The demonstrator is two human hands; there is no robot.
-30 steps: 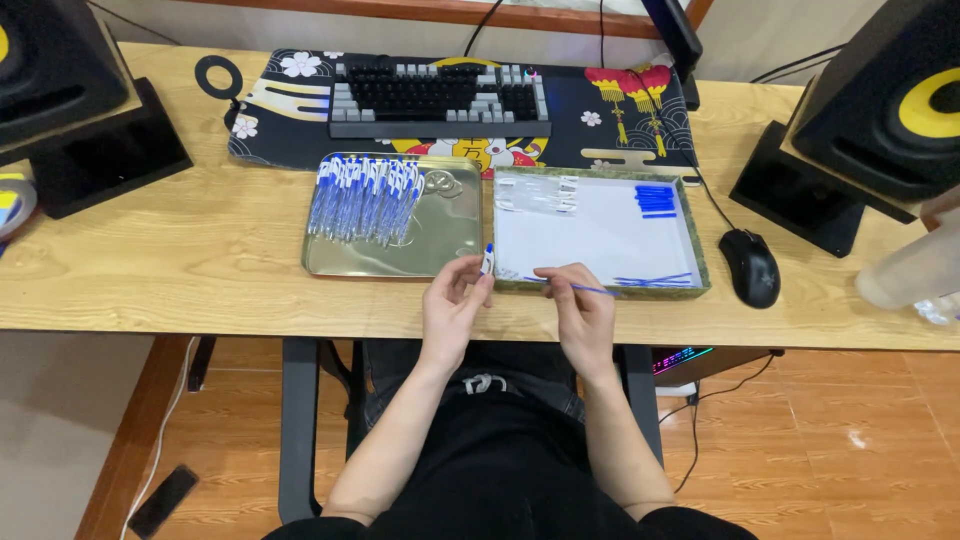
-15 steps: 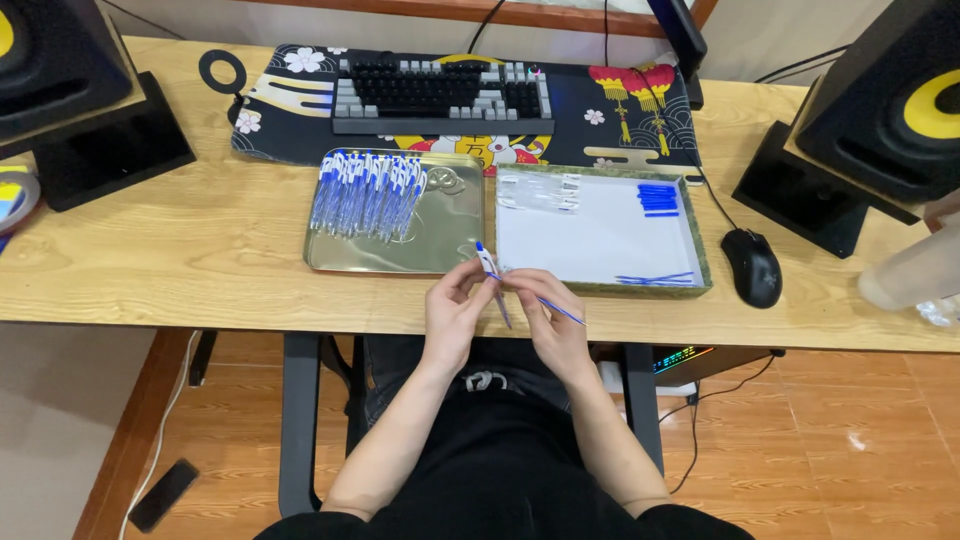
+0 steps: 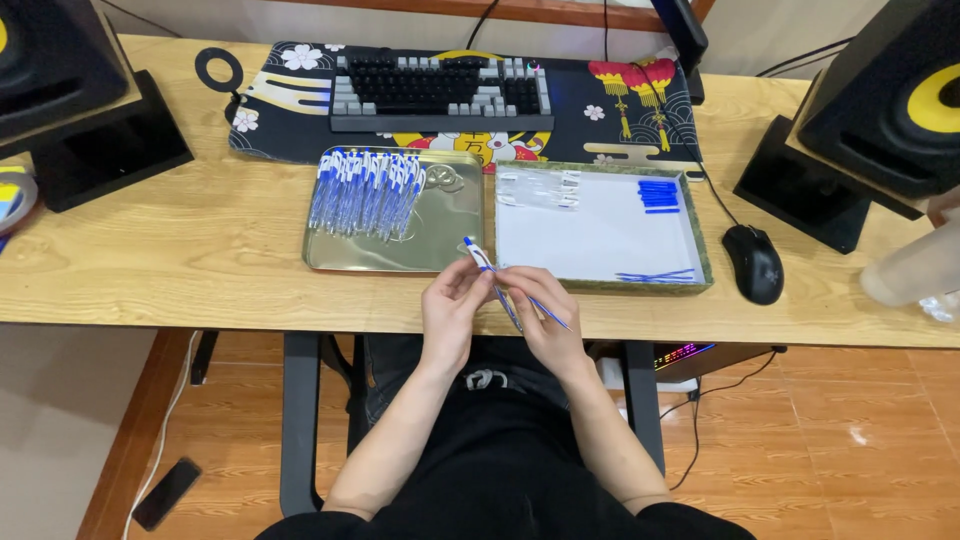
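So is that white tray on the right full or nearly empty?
Nearly empty: the white tray shows mostly bare floor, with only clear pieces, blue caps and thin blue refills along its edges.

Bright, even indoor light; soft glare on the gold metal tray [image 3: 455, 225]; sharp focus, slight wide-angle bending beyond it.

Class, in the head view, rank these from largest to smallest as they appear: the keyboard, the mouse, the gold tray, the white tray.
1. White tray
2. Keyboard and gold tray: look too alike to rank
3. Mouse
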